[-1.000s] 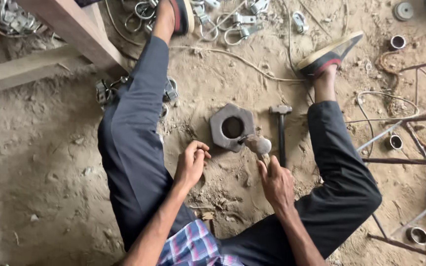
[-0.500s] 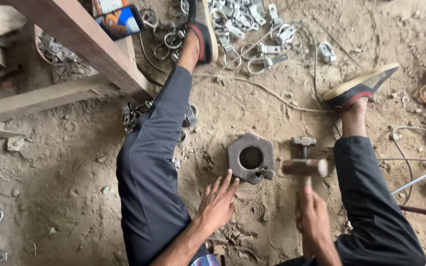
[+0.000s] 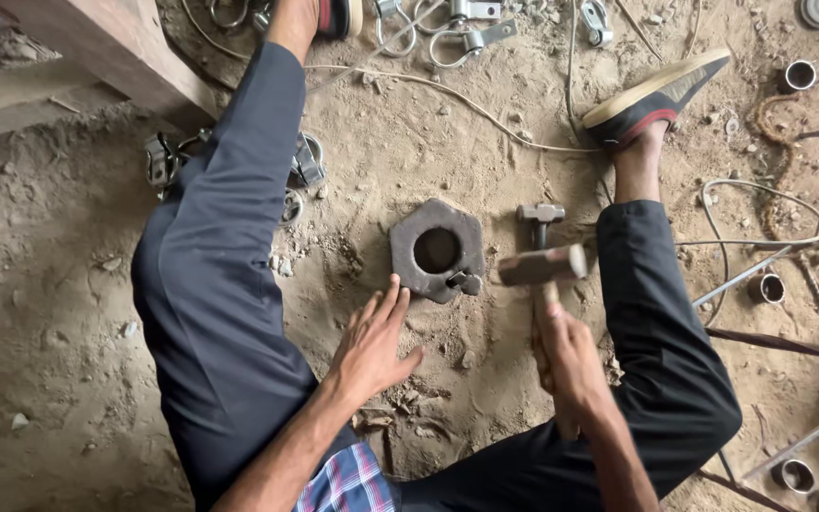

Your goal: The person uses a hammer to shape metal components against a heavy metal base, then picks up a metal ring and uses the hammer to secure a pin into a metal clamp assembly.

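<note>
As the person sits on the sandy ground with legs spread, the scene reads so:

Right hand: the right hand [image 3: 569, 353] is wrapped tight around the handle of a hammer [image 3: 542, 266], whose blurred head hangs just right of the block.
Left hand: the left hand [image 3: 374, 343] lies flat on the sand, fingers spread and holding nothing, fingertips just short of the block's lower left edge.
Block: a rusty six-sided metal block [image 3: 436, 250] with a round hole through it sits on the ground between the legs.
Small piece: a short dark metal piece [image 3: 467, 282] rests at the block's lower right rim, touching it.
Second hammer: another hammer [image 3: 540, 217] lies on the sand just beyond the blurred head.
Around: metal clamps [image 3: 462, 28] lie by the feet, short pipe pieces [image 3: 798, 74] at right, a wooden beam [image 3: 111, 47] at upper left.
</note>
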